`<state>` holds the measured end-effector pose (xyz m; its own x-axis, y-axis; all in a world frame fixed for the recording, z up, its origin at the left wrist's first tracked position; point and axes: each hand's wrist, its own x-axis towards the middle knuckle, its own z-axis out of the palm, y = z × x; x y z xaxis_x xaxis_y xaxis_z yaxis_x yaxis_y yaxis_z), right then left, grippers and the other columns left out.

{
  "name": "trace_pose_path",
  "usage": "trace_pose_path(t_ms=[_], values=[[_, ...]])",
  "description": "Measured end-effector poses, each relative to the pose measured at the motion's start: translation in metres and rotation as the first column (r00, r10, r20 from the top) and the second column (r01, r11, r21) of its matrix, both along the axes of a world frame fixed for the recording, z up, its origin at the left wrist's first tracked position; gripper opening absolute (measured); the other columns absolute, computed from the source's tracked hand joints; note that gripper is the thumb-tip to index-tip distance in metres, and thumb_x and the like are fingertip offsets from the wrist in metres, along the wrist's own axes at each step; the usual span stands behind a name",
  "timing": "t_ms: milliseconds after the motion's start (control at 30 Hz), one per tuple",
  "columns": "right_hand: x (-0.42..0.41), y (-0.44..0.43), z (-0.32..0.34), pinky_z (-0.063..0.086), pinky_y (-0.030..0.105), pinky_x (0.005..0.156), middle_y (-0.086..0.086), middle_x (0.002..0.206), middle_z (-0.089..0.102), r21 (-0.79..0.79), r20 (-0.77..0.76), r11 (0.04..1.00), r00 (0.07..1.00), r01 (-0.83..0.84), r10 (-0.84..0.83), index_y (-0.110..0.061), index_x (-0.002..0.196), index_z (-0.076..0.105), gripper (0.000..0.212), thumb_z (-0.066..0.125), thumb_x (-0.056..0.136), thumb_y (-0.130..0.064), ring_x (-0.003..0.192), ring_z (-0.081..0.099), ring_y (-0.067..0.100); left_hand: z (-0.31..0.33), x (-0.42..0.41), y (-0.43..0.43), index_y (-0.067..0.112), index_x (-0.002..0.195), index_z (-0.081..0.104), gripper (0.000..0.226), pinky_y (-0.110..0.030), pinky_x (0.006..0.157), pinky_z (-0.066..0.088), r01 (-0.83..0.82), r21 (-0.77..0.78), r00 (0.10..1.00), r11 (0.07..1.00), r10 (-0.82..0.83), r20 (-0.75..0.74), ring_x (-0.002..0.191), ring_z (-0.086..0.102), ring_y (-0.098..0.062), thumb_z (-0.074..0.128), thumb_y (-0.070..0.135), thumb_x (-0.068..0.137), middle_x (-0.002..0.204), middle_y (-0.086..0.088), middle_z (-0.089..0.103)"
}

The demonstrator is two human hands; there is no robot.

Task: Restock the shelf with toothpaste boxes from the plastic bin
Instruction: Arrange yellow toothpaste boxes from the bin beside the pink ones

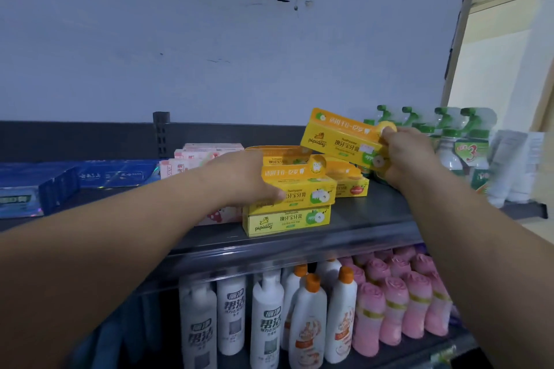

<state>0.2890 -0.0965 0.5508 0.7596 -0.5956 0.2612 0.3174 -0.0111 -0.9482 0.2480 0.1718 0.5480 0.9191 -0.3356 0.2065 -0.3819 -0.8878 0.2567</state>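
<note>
Fingers (391, 134) of the right hand (410, 159) pinch one end of a yellow toothpaste box (341, 141), which hangs tilted in the air above the shelf (374, 213), over the rear boxes (349, 186) and touching none of them. Holding it by the end leaves its long side free, which I judge suits lowering it onto a pile.

The left hand (239, 177) grasps the top box (302, 189) of a front stack of two, thumb on its face and the other fingers hidden behind. That hold probably steadies or squares the stack, whose bottom box (287, 222) sits near the shelf's front edge.

Pink boxes (207, 156) lie just left of the yellow ones, blue packs (90, 177) lie further left, and green-capped spray bottles (449, 141) stand to the right. The shelf is dark, with a clear front lip — the tier below holds white bottles (263, 317) and pink rolls (398, 302). Behind is a scuffed pale wall (209, 54), and a doorway (503, 75) opens at far right. The plastic bin is out of view.
</note>
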Motion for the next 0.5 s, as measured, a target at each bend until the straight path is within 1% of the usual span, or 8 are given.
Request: trace_pose_path(t_ms=[67,100,167,233,333,367,433,500], values=[[0.003,0.003,0.001,0.053,0.046,0.077,0.011,0.098,0.059,0.034,0.000,0.999,0.999,-0.040,0.040,-0.020,0.102,0.057,0.014,0.053,0.089,-0.020,0.087,0.060,0.028,-0.003,-0.003,-0.001,0.022,0.123,0.046,0.058,-0.028,0.074,0.042,-0.011,0.059,1.000,0.998,0.011,0.010,0.090,0.052,-0.015,0.067,0.056,0.080,0.113,0.003,0.061],[0.005,0.004,0.001,0.053,0.053,0.084,0.011,0.100,0.061,0.029,-0.007,0.998,0.999,-0.047,0.047,-0.020,0.104,0.058,0.016,0.054,0.088,-0.021,0.093,0.062,0.031,-0.005,-0.003,-0.002,0.021,0.126,0.042,0.066,-0.028,0.072,0.041,-0.014,0.080,1.000,0.997,0.013,0.006,0.090,0.051,-0.015,0.069,0.057,0.078,0.112,0.001,0.060],[0.006,0.005,0.001,0.051,0.063,0.085,0.012,0.105,0.063,0.028,-0.021,0.998,0.998,-0.056,0.057,-0.018,0.111,0.059,0.024,0.055,0.088,-0.023,0.101,0.064,0.035,-0.011,-0.001,-0.004,0.017,0.127,0.038,0.079,-0.029,0.069,0.041,-0.039,0.131,0.999,0.991,0.037,0.020,0.090,0.052,-0.018,0.075,0.058,0.070,0.107,-0.001,0.055],[0.007,0.003,0.001,0.052,0.063,0.083,0.013,0.107,0.063,0.034,-0.010,0.997,0.998,-0.063,0.064,-0.019,0.113,0.059,0.026,0.055,0.087,-0.023,0.103,0.064,0.036,-0.016,0.004,-0.006,0.015,0.128,0.037,0.083,-0.030,0.069,0.043,-0.074,0.187,0.995,0.980,0.060,0.082,0.095,0.054,-0.022,0.079,0.053,0.067,0.111,-0.006,0.052],[0.005,-0.003,0.001,0.056,0.053,0.079,0.012,0.101,0.063,0.033,0.006,0.998,0.999,-0.052,0.052,-0.017,0.106,0.058,0.016,0.052,0.092,-0.018,0.093,0.065,0.033,-0.021,0.010,-0.011,0.015,0.131,0.035,0.083,-0.030,0.069,0.042,-0.101,0.195,0.988,0.976,0.076,0.136,0.098,0.054,-0.023,0.081,0.045,0.070,0.119,-0.010,0.049],[0.005,-0.007,0.000,0.055,0.054,0.082,0.011,0.102,0.063,0.031,-0.003,0.999,0.999,-0.034,0.034,-0.016,0.108,0.059,0.017,0.051,0.093,-0.018,0.094,0.065,0.033,-0.021,0.011,-0.012,0.015,0.132,0.034,0.083,-0.030,0.069,0.042,-0.113,0.192,0.986,0.975,0.087,0.139,0.100,0.055,-0.025,0.080,0.045,0.070,0.120,-0.010,0.047],[0.004,-0.014,-0.002,0.051,0.060,0.088,0.013,0.110,0.064,0.030,-0.029,1.000,1.000,0.007,-0.006,-0.016,0.113,0.060,0.021,0.053,0.094,-0.020,0.103,0.064,0.036,-0.022,0.015,-0.014,0.017,0.133,0.036,0.082,-0.032,0.070,0.043,-0.153,0.211,0.980,0.965,0.120,0.161,0.105,0.056,-0.028,0.079,0.049,0.071,0.126,-0.011,0.043],[0.004,-0.021,-0.004,0.051,0.061,0.087,0.012,0.109,0.065,0.038,-0.041,0.999,0.999,0.013,-0.012,-0.017,0.109,0.061,0.016,0.053,0.095,-0.019,0.105,0.064,0.037,-0.020,0.016,-0.018,0.019,0.128,0.041,0.078,-0.034,0.070,0.043,-0.190,0.246,0.967,0.950,0.138,0.213,0.107,0.056,-0.029,0.076,0.056,0.069,0.129,-0.011,0.039]])
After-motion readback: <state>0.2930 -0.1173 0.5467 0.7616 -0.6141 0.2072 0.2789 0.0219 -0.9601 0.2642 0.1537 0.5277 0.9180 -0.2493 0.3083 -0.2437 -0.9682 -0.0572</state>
